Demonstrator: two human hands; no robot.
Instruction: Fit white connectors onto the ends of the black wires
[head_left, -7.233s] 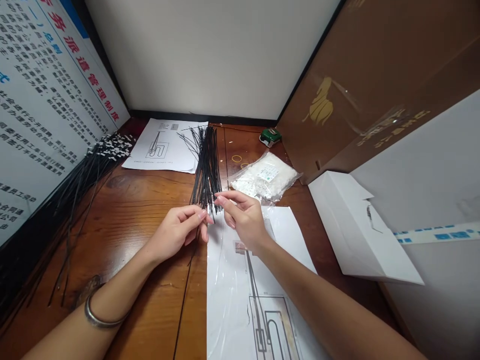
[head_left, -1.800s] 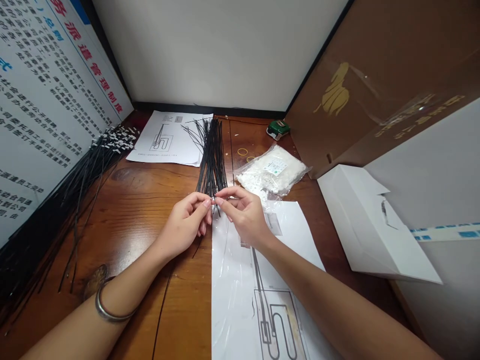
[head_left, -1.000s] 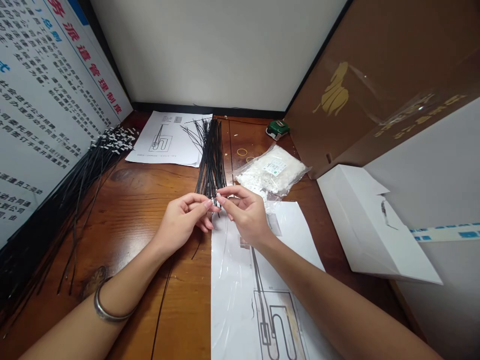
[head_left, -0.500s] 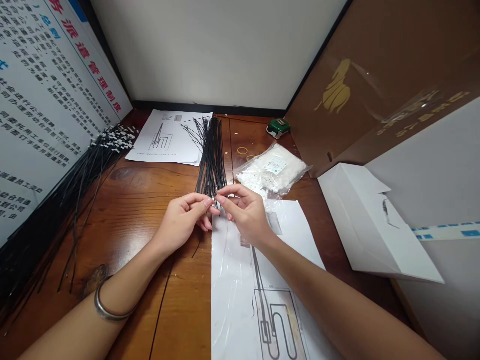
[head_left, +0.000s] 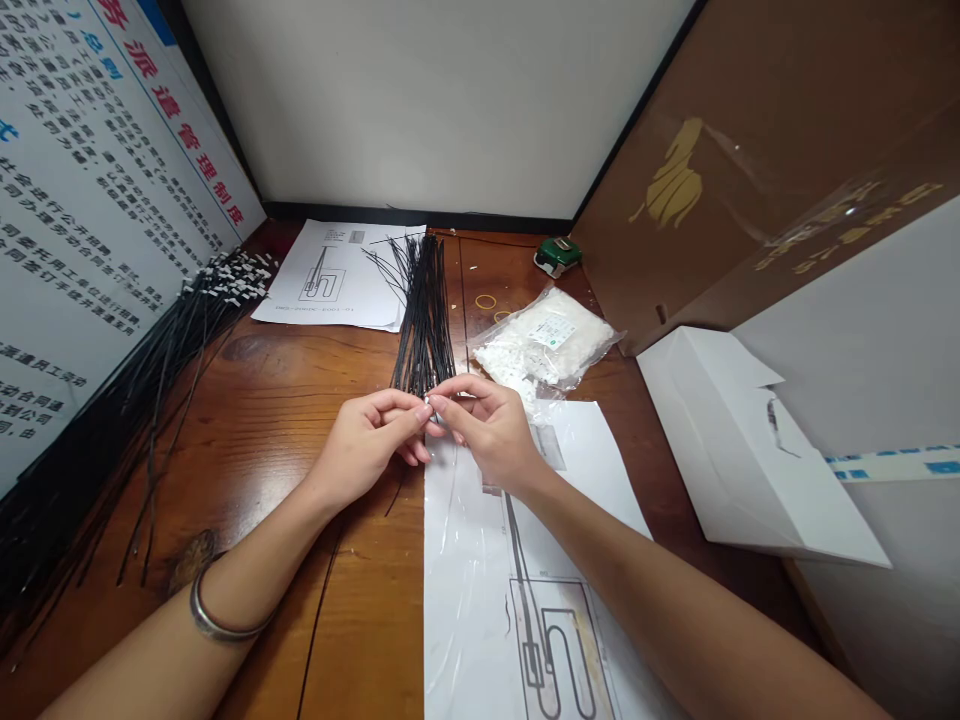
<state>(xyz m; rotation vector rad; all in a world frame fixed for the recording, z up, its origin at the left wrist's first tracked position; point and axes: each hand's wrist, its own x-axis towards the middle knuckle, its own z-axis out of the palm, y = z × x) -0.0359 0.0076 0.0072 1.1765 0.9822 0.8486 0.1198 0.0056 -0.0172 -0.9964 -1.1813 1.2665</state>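
Both hands meet just in front of a bundle of thin black wires, thumbs and fingertips pinched close together. A tiny white connector piece shows between the tips. My left hand is closed at the thumb and index finger, against this piece. From the other side my right hand pinches at the same spot; its fingers hide most of what they hold. Near the right hand lies an open clear bag of small white pieces. Under the right wrist is a plastic-covered drawing sheet.
Black wires with white ends are heaped along the left panel. Another printed sheet lies behind. A green tape measure and a rubber band sit at the back. On the right stand a brown box and a folded white carton.
Both hands stay almost in place, with small fingertip movements. The white piece now shows more clearly between the tips, and the right hand's fingers have shifted slightly left.
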